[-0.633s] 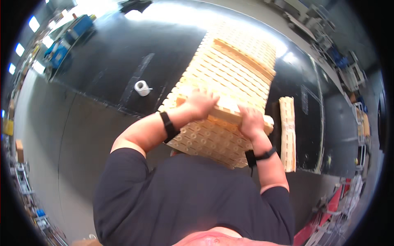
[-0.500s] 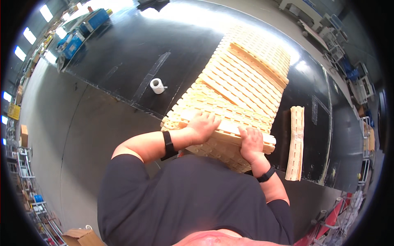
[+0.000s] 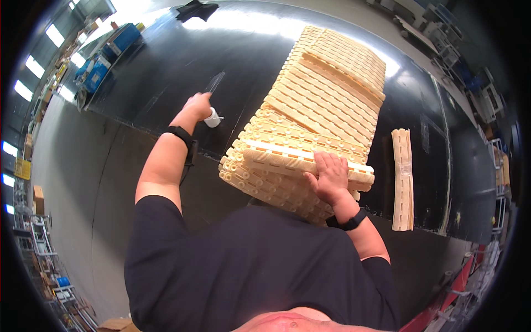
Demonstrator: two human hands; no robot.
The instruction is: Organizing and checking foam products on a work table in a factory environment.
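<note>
The black bench [image 3: 138, 110] carries a cream slatted mat [image 3: 315, 122], long axis running toward upper right. The right hand [image 3: 331, 176], fingers spread, presses its near edge. The left hand [image 3: 198, 105] closes on a small white roll [image 3: 213, 118], centre-left.

Left hand [image 3: 198, 105] covers most of the small white roll [image 3: 213, 118]; grip probably closed, unconfirmed. Near edge of the cream slatted mat [image 3: 310, 122] is hidden behind the torso (black shirt). Background shelving too blurred to identify.

left hand [image 3: 198, 105] outstretched, right hand [image 3: 330, 176] pressing flat
</note>
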